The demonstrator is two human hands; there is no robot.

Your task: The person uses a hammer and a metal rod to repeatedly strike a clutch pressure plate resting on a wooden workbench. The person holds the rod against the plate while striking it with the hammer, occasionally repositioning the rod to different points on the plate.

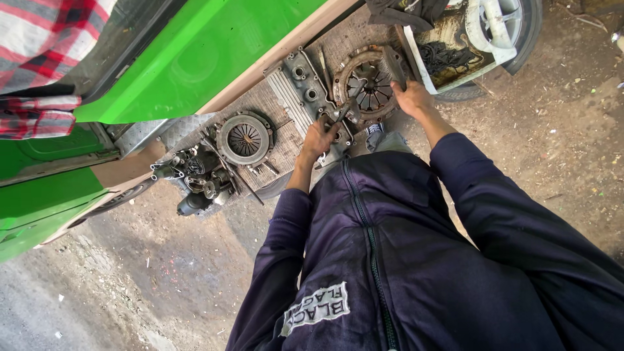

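My left hand [320,138] grips a dark metal tool [343,112] whose head reaches toward the middle of a rusty round clutch cover [364,81]. At that cover's right edge, my right hand [411,97] is closed on a flat grey metal piece [394,65]. The cover lies on a ribbed metal floor plate [273,104] in the open side of a green vehicle [195,52]. Dark blue jacket sleeves cover both my arms.
A second round clutch plate [245,138] and a heap of greasy engine parts [195,179] lie to the left on the plate. A ribbed aluminium engine cover [300,88] sits between the two discs. A tyre [513,23] stands at top right, and a person's plaid sleeve [39,114] shows at far left.
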